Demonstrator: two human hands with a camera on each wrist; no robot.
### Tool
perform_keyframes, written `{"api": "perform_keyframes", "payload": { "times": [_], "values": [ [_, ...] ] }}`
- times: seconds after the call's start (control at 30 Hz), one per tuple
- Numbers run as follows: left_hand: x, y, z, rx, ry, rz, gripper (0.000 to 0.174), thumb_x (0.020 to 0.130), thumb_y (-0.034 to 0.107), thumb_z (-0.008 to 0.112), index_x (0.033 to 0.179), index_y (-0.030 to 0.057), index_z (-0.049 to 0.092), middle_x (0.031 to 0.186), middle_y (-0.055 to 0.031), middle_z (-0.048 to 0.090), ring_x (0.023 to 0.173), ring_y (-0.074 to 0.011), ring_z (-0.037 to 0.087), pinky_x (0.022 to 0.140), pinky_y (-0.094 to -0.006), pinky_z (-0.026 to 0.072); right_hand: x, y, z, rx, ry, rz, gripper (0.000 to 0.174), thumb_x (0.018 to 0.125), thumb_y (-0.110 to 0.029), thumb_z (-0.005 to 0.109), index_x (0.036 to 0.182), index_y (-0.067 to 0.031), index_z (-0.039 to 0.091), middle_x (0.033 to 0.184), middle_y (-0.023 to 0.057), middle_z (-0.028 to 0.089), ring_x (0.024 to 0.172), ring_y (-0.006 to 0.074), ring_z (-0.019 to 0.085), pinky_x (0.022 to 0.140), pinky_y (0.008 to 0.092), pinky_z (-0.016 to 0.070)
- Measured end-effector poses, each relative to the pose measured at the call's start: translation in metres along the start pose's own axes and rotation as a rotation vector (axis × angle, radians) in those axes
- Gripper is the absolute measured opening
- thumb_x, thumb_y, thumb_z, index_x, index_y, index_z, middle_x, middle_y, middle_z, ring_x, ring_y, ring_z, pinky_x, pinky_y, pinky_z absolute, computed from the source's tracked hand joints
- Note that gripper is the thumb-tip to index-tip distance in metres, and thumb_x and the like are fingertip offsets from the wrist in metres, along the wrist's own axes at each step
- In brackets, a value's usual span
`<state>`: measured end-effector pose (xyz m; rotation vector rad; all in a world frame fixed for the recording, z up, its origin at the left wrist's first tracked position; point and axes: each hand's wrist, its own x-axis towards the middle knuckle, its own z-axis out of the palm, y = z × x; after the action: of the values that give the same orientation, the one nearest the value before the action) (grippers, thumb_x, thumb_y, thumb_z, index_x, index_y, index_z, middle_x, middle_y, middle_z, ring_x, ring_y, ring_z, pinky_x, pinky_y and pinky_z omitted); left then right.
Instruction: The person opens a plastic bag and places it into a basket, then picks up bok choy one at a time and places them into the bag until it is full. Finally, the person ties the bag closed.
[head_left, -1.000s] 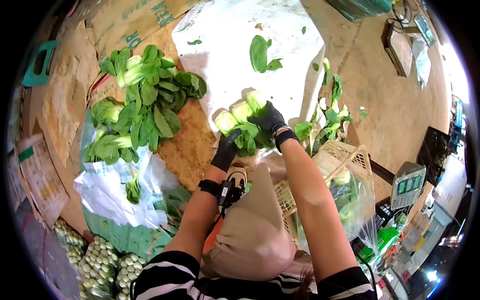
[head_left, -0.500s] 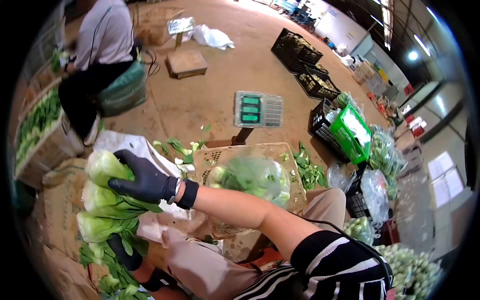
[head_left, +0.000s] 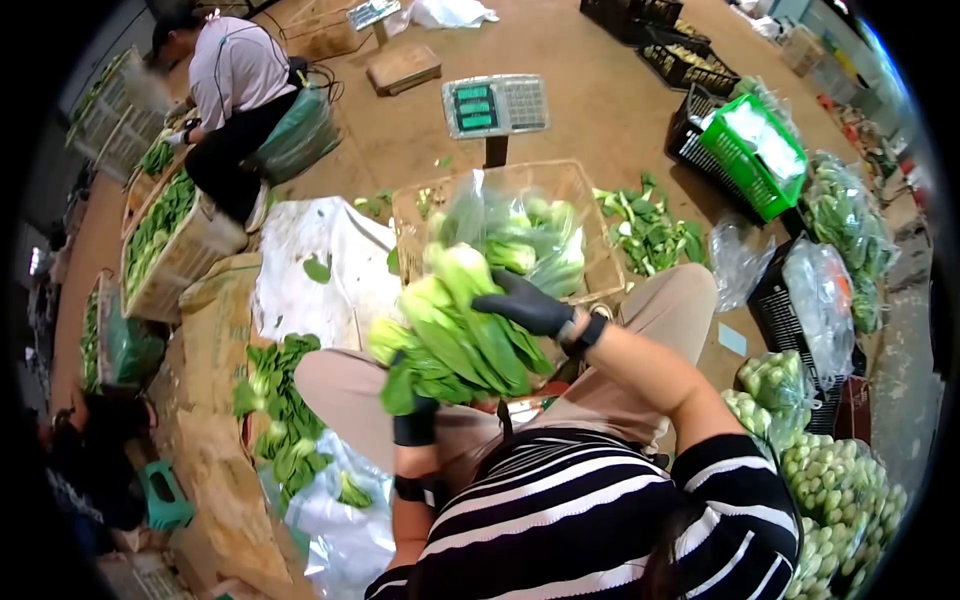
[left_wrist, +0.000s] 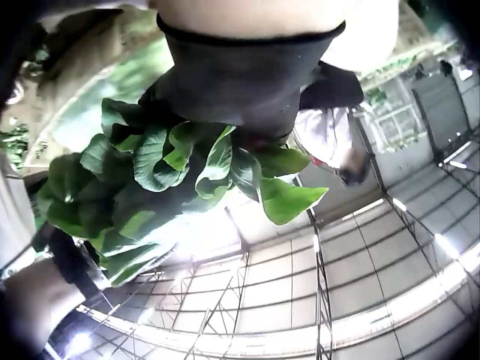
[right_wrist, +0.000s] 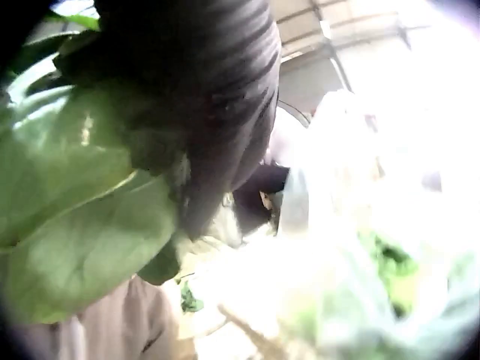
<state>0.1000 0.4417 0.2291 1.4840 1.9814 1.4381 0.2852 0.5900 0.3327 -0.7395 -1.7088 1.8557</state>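
A bunch of bok choy [head_left: 455, 335], pale stems pointing up and away, is held above the person's lap between two black-gloved hands. The right hand [head_left: 525, 305] grips the bunch from its right side, thumb and fingers against the stems. Down at the leafy end, the left hand [head_left: 415, 420] holds the bunch from the left and below, its fingers mostly hidden by leaves. Broad green leaves [left_wrist: 157, 161] spread past the left glove [left_wrist: 232, 82] in the left wrist view. In the right wrist view, leaves [right_wrist: 82, 225] press close beside the right glove [right_wrist: 232, 112].
Just beyond the bunch stands a beige crate [head_left: 600, 235] with bagged bok choy [head_left: 540, 240]; a scale display [head_left: 495, 105] rises behind. Loose bok choy [head_left: 285, 400] lies at left, near a white sheet [head_left: 315, 245]. A green basket [head_left: 755, 155] stands right. Another person [head_left: 240, 90] sits at upper left.
The head view has turned rightward from the white sheet to the crate. Both hands have lifted the bok choy off the sheet and brought it over the lap, close to the crate.
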Motion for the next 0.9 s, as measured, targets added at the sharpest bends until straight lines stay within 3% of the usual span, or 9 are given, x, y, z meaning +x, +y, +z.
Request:
{"api": "perform_keyframes", "payload": {
  "times": [0.07, 0.13, 0.17, 0.43, 0.53, 0.63, 0.8, 0.83, 0.9],
  "values": [
    [-0.023, -0.029, 0.026, -0.138, -0.32, 0.003, 0.035, 0.082, 0.023, 0.048, 0.11, 0.0029, 0.05, 0.109, -0.0115, 0.054, 0.096, -0.0248, 0.052, 0.089, -0.0334, 0.0378, -0.022, 0.022, -0.005, 0.08, 0.047, 0.076, 0.056, 0.076, -0.025, 0.058, 0.119, 0.0045, 0.037, 0.112, 0.0137, 0.049, 0.104, 0.0197, 0.045, 0.089, 0.0309, 0.0357],
    [-0.043, 0.005, 0.044, -1.636, -0.235, -0.887, 0.039, 0.087, 0.03, 0.04, 0.116, 0.0038, 0.043, 0.114, -0.0121, 0.05, 0.099, -0.0246, 0.049, 0.09, -0.0356, 0.0361, -0.054, 0.081, -0.003, 0.141, 0.161, 0.131, 0.058, 0.076, -0.027, 0.058, 0.12, 0.0033, 0.036, 0.111, 0.0156, 0.049, 0.102, 0.0213, 0.047, 0.087, 0.0315, 0.037],
    [-0.038, 0.003, 0.038, -1.659, -0.277, -0.876, 0.042, 0.089, 0.032, 0.034, 0.121, 0.0038, 0.037, 0.119, -0.0125, 0.046, 0.105, -0.0246, 0.046, 0.092, -0.0377, 0.0352, -0.043, 0.082, 0.004, 0.132, 0.166, 0.138, 0.058, 0.076, -0.027, 0.058, 0.12, 0.0033, 0.036, 0.111, 0.0156, 0.049, 0.102, 0.0213, 0.047, 0.087, 0.0315, 0.037],
    [0.044, 0.054, 0.075, -1.653, -0.409, -0.996, 0.044, 0.084, 0.033, 0.04, 0.115, 0.0021, 0.045, 0.111, -0.0139, 0.053, 0.102, -0.0274, 0.05, 0.09, -0.0401, 0.0371, -0.032, 0.043, -0.053, -0.062, 0.432, -0.156, 0.065, 0.078, -0.023, 0.055, 0.13, -0.0037, 0.023, 0.111, 0.0171, 0.051, 0.096, 0.0236, 0.053, 0.081, 0.0334, 0.042],
    [0.065, 0.048, 0.133, -1.394, -0.867, -0.484, 0.038, 0.085, 0.024, 0.045, 0.117, 0.0033, 0.042, 0.112, -0.0116, 0.051, 0.101, -0.0219, 0.05, 0.087, -0.0325, 0.0408, -0.055, 0.036, -0.094, 0.233, 0.538, -0.095, 0.049, 0.08, -0.012, 0.052, 0.125, -0.0025, 0.034, 0.111, 0.0115, 0.051, 0.096, 0.0192, 0.052, 0.08, 0.0296, 0.0426],
    [0.067, 0.086, 0.163, -0.816, -0.612, -0.038, 0.038, 0.083, 0.012, 0.048, 0.118, 0.0011, 0.041, 0.117, -0.0128, 0.046, 0.104, -0.0214, 0.047, 0.091, -0.0342, 0.0374, -0.066, 0.037, -0.118, 0.08, 0.775, -0.064, 0.058, 0.08, -0.016, 0.053, 0.129, -0.004, 0.024, 0.11, 0.0143, 0.051, 0.096, 0.0205, 0.052, 0.08, 0.0296, 0.0425],
    [0.056, 0.023, 0.185, -0.51, -0.508, 0.028, 0.039, 0.085, 0.01, 0.046, 0.122, 0.0015, 0.036, 0.118, -0.0092, 0.046, 0.104, -0.0169, 0.046, 0.089, -0.0299, 0.0379, -0.034, 0.048, -0.127, -0.349, 0.556, 0.309, 0.07, 0.078, -0.033, 0.054, 0.126, 0.0062, 0.02, 0.104, 0.0281, 0.051, 0.096, 0.0361, 0.052, 0.079, 0.0377, 0.0412],
    [0.044, -0.008, 0.19, -1.129, -0.516, -0.436, 0.039, 0.088, 0.018, 0.042, 0.124, 0.0031, 0.035, 0.12, -0.0091, 0.045, 0.107, -0.0196, 0.045, 0.092, -0.0324, 0.0357, -0.015, 0.065, -0.116, -0.407, 0.439, 0.259, 0.069, 0.078, -0.032, 0.054, 0.125, 0.005, 0.021, 0.103, 0.0275, 0.052, 0.096, 0.0357, 0.052, 0.08, 0.0378, 0.0406],
    [0.028, -0.05, 0.183, -0.495, -0.375, -0.224, 0.048, 0.089, 0.039, 0.033, 0.123, 0.0055, 0.038, 0.122, -0.0095, 0.044, 0.107, -0.022, 0.045, 0.093, -0.0357, 0.0348, 0.026, 0.091, -0.108, -0.442, 0.244, 0.206, 0.067, 0.078, -0.033, 0.053, 0.126, 0.0025, 0.023, 0.103, 0.0257, 0.053, 0.098, 0.0342, 0.052, 0.082, 0.0373, 0.0395]
  ]
}}
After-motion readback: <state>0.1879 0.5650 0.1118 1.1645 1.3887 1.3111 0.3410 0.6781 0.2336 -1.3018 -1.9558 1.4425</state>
